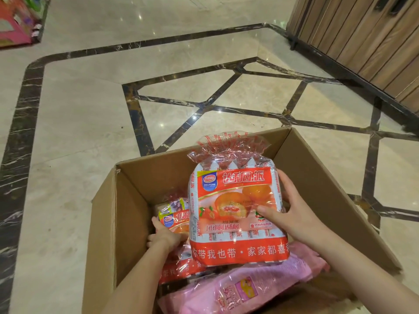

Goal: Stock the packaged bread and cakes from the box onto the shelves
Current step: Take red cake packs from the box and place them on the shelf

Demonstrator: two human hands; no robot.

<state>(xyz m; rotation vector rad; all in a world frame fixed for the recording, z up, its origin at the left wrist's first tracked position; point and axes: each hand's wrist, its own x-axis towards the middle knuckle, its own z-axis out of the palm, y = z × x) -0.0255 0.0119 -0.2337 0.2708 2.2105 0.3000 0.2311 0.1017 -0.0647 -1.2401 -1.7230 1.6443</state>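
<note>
An open cardboard box (pixel 136 191) stands on the floor in front of me. My right hand (pixel 288 214) grips a red and white bag of cakes (pixel 233 200) by its right side and holds it upright above the box. Lower inside the box my left hand (pixel 164 236) closes on a second red bag of cakes (pixel 174 219), which is partly hidden behind the first. A pink bag of bread (pixel 244 288) lies at the near side of the box, under my right forearm.
Polished marble floor (pixel 90 114) with dark inlay lines surrounds the box. A wooden slatted counter (pixel 362 37) stands at the far right. A colourful display (pixel 15 21) sits at the far left corner. No shelves are in view.
</note>
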